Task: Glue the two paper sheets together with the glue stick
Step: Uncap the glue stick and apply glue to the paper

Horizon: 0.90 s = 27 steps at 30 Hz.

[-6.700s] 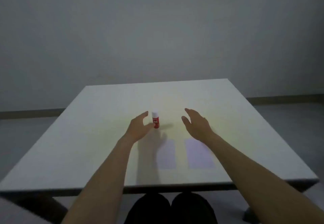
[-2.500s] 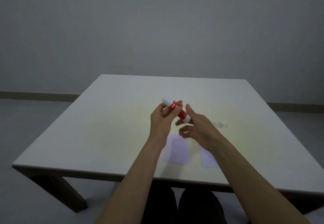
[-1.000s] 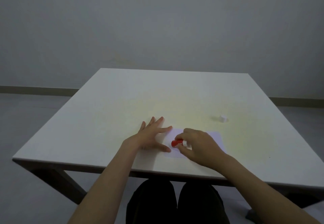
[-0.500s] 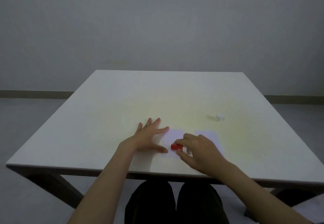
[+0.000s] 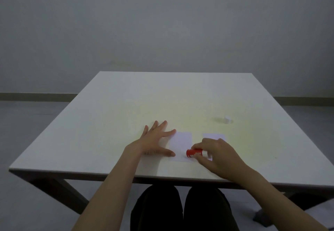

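While the left hand (image 5: 153,143) is lying flat, fingers spread, beside the left paper sheet (image 5: 180,145), right hand (image 5: 216,155) fingers are gripping the red glue stick (image 5: 193,153) on it.

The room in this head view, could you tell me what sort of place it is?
Probably a bare indoor test or work room: a plain grey wall, a dark baseboard along the floor, and a single white table.

Left hand (image 5: 155,144) flat, fingers spread; right hand (image 5: 216,155) gripping.
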### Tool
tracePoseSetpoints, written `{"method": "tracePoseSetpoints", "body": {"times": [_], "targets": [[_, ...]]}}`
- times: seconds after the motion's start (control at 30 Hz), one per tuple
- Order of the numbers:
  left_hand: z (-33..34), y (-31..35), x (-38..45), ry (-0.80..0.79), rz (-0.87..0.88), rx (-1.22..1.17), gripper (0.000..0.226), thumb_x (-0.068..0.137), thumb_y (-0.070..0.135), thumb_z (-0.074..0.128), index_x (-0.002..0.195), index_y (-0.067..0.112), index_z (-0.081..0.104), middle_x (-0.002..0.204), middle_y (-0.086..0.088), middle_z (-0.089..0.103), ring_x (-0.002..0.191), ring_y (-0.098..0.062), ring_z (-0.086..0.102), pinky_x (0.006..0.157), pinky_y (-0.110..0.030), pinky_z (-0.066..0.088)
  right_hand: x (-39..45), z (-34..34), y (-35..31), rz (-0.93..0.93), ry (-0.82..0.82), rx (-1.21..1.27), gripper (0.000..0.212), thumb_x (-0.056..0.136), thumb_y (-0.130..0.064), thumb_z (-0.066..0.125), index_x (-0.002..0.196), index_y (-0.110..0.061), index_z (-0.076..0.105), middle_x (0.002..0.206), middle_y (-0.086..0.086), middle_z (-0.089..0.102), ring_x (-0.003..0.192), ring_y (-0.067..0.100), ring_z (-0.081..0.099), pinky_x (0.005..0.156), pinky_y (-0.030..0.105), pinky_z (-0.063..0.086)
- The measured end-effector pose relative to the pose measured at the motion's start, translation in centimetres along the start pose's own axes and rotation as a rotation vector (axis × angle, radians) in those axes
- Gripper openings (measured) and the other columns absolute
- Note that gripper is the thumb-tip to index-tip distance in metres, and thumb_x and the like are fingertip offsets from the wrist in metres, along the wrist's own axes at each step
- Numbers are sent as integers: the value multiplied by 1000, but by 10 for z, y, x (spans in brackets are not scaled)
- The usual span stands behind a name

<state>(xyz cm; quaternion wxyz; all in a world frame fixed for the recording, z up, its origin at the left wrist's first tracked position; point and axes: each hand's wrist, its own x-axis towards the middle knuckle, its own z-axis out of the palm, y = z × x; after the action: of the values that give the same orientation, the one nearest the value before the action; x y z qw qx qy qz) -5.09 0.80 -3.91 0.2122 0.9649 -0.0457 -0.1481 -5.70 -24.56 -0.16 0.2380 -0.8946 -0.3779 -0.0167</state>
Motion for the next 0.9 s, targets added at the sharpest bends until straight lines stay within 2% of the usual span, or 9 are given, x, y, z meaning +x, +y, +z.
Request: {"method": "tracePoseSetpoints", "body": {"times": [0.17, 0.27, 0.4, 0.47, 0.53, 0.6, 0.67, 0.8, 0.9], "targets": [[1, -1, 0, 5, 4, -15, 93, 68, 65, 65, 145, 44, 17, 160, 5, -11, 145, -19, -22, 113, -46, -19, -3, -8, 6, 94, -34, 46, 22, 86, -31, 56, 102, -28, 71, 77, -14, 59, 62, 0, 49, 58, 12, 31], [1, -1, 0, 12, 2, -20, 93, 68, 64, 66, 145, 45, 18, 160, 6, -10, 145, -19, -21, 114, -46, -19, 5, -10, 10, 213, 34, 47, 21, 87, -29, 56, 101, -25, 71, 93, -8, 69, 75, 7, 56, 66, 23, 42], [3, -2, -1, 20, 7, -32, 92, 68, 64, 65, 145, 45, 18, 160, 6, -10, 145, -18, -22, 113, -45, -20, 5, -11, 10, 301, 119, 27, 22, 88, -29, 57, 104, -23, 70, 98, -4, 70, 77, 11, 55, 69, 27, 43], [5, -5, -1, 26, 12, -37, 91, 69, 65, 64, 144, 46, 17, 160, 7, -11, 144, -17, -23, 113, -44, -21, 2, -14, 7, 315, 197, 103, 20, 87, -25, 59, 103, -21, 71, 94, -2, 70, 77, 11, 57, 70, 28, 46], [6, -7, -1, 34, 15, -47, 90, 70, 65, 63, 145, 46, 16, 160, 8, -10, 144, -15, -23, 113, -43, -22, 1, -19, 5, 329, 275, 207, 18, 86, -20, 62, 102, -19, 72, 85, -8, 69, 70, 0, 57, 65, 13, 42], [6, -8, -1, 41, 16, -62, 91, 69, 66, 63, 144, 46, 16, 160, 8, -9, 144, -15, -22, 113, -43, -21, 0, -22, 3, 369, 321, 318, 17, 87, -18, 63, 100, -20, 72, 62, -18, 60, 56, -7, 50, 54, 6, 37], [5, -7, -1, 43, 16, -84, 91, 69, 66, 63, 145, 46, 16, 160, 8, -6, 145, -15, -21, 113, -43, -20, -1, -23, 2, 412, 316, 419, 17, 88, -20, 61, 99, -23, 73, 49, -12, 50, 47, 3, 42, 49, 9, 31], [3, -5, -3, 54, 20, -147, 86, 73, 63, 62, 145, 44, 20, 160, 8, -2, 145, -14, -18, 114, -43, -19, -2, -25, -4, 429, 269, 554, 19, 89, -23, 59, 102, -23, 73, 66, 16, 60, 60, 22, 45, 62, 32, 37], [3, -4, -6, 75, 29, -200, 72, 82, 55, 58, 144, 43, 23, 160, 9, 1, 146, -12, -16, 114, -41, -19, -4, -23, -9, 408, 270, 551, 17, 88, -24, 60, 99, -26, 73, 64, 9, 61, 59, 21, 46, 61, 30, 37]]}}
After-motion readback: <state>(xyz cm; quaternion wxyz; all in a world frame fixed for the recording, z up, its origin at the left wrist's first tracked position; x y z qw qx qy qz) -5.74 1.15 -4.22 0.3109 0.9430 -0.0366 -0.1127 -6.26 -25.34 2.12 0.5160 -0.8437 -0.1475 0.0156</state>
